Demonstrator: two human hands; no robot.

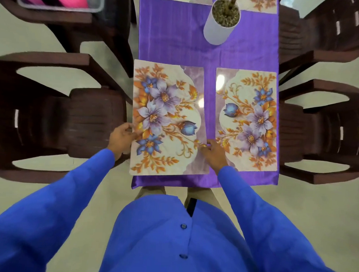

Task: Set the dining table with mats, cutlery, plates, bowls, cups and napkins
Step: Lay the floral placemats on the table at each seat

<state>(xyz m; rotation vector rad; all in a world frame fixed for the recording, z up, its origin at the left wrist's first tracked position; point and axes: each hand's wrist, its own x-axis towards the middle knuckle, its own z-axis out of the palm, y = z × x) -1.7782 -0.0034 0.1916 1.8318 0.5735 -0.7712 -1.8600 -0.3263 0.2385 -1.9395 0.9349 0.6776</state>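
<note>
Mats stage only: left hand and right hand pinch the near-left floral laminated placemat on the purple-clothed bench. Matching right placemat lies flat; no cutlery, plates, bowls, cups or napkins laid yet.

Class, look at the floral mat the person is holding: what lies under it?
Under the left mat, held by the left hand and right hand, lies the purple cloth. The tabletop itself is covered, so it cannot be seen.
</note>
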